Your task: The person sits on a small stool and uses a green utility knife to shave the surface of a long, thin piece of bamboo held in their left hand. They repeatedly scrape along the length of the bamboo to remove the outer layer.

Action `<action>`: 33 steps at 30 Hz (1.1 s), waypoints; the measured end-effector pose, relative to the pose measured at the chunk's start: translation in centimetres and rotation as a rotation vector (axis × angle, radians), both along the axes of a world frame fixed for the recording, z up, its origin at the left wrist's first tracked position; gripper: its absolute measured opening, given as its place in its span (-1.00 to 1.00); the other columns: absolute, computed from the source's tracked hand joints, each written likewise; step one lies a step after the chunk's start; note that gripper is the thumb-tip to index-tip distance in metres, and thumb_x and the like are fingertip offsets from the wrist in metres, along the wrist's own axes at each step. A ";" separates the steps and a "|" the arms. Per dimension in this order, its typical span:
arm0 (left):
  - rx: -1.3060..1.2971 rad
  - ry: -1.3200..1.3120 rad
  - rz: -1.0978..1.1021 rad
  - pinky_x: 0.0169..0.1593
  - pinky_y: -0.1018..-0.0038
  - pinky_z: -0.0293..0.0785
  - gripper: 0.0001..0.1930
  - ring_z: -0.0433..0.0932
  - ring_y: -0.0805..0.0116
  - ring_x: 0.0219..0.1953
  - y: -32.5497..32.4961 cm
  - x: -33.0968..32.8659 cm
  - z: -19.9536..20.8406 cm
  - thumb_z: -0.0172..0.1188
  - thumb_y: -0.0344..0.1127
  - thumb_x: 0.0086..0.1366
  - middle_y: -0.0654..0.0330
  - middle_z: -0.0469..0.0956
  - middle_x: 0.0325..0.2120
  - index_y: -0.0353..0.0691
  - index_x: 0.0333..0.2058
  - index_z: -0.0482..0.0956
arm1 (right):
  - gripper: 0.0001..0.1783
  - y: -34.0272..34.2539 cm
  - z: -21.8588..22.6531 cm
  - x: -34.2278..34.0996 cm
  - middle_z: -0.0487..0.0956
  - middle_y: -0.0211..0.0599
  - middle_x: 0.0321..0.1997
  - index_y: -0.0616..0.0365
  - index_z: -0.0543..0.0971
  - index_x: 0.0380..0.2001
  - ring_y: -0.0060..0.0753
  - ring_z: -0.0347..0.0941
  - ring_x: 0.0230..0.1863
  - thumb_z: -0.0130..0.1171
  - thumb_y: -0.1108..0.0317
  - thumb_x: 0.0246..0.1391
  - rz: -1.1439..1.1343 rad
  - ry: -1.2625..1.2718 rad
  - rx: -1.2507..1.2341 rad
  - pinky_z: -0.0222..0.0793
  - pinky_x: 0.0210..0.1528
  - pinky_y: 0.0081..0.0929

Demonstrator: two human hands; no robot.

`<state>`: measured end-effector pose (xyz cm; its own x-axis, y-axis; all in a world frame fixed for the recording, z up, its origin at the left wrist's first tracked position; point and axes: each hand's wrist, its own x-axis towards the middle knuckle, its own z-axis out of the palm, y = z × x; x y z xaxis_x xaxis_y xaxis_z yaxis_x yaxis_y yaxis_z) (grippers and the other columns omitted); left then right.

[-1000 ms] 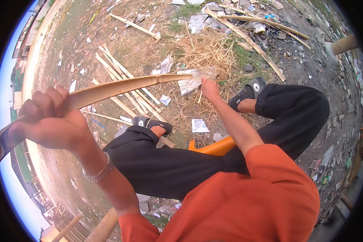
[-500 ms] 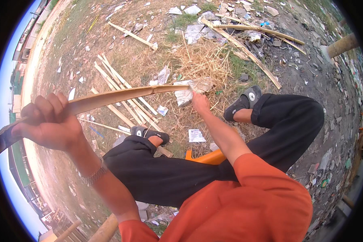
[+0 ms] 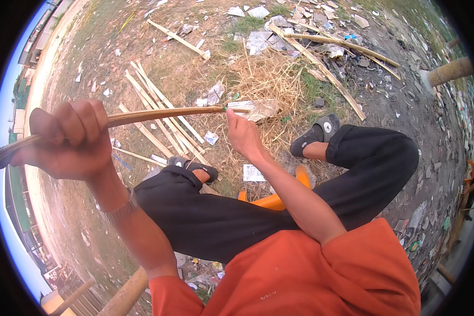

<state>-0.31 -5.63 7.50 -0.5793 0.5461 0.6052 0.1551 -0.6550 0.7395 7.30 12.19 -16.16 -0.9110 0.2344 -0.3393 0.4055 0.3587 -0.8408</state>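
Observation:
A long bamboo strip (image 3: 166,114) spans the view from the left edge to the middle, slightly bowed and held above the ground. My left hand (image 3: 73,137) is raised at the left, its fingers wrapped round the strip near the dark end. My right hand (image 3: 243,136) is closed at the other end, thumb and fingertips pressed on the strip just short of its tip. A tiny green spot shows by those fingertips; I cannot make out what it is. Beyond the tip lies a pale, flattish piece (image 3: 263,109) on dry straw.
Several pale split strips (image 3: 160,108) lie on the ground beyond my left foot. Longer bamboo pieces (image 3: 326,73) rest among rubble at the far right. Between my black-trousered legs is an orange plastic thing (image 3: 268,202). A round post (image 3: 450,71) stands at the right edge.
My right hand has shifted left and back from the tip along the strip. The strip has turned, now showing a narrower side. My left hand has risen slightly and moved right.

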 end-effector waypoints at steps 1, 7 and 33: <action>-0.001 0.009 0.008 -0.59 0.53 -0.16 -0.43 -0.13 0.55 -0.75 0.0 0.2 -0.1 -0.11 0.38 0.18 0.43 -0.08 -0.81 0.01 -0.63 0.06 | -0.32 -0.4 -0.7 0.4 0.51 0.35 -0.39 0.30 0.56 -0.35 0.39 0.44 -0.25 -0.41 -0.06 0.28 -0.040 0.057 0.069 0.30 -0.05 0.06; -0.011 0.079 0.071 -0.63 0.52 -0.13 -0.41 -0.11 0.53 -0.77 -1.1 0.6 -0.3 -0.24 0.44 0.16 0.41 -0.04 -0.80 0.00 -0.60 0.13 | -0.31 -1.7 -1.1 1.3 0.48 0.35 -0.49 0.39 0.51 -0.50 0.36 0.42 -0.32 -0.38 -0.02 0.29 -0.122 0.069 0.071 0.27 -0.14 0.08; 0.017 -0.005 0.065 -0.56 0.50 -0.16 -0.39 -0.15 0.53 -0.71 0.7 2.2 -0.4 -0.12 0.44 0.13 0.41 -0.09 -0.78 -0.02 -0.61 0.06 | -0.29 -1.3 -3.6 2.7 0.48 0.36 -0.48 0.44 0.54 -0.47 0.36 0.44 -0.34 -0.39 -0.02 0.29 -0.131 0.047 -0.009 0.30 -0.15 0.04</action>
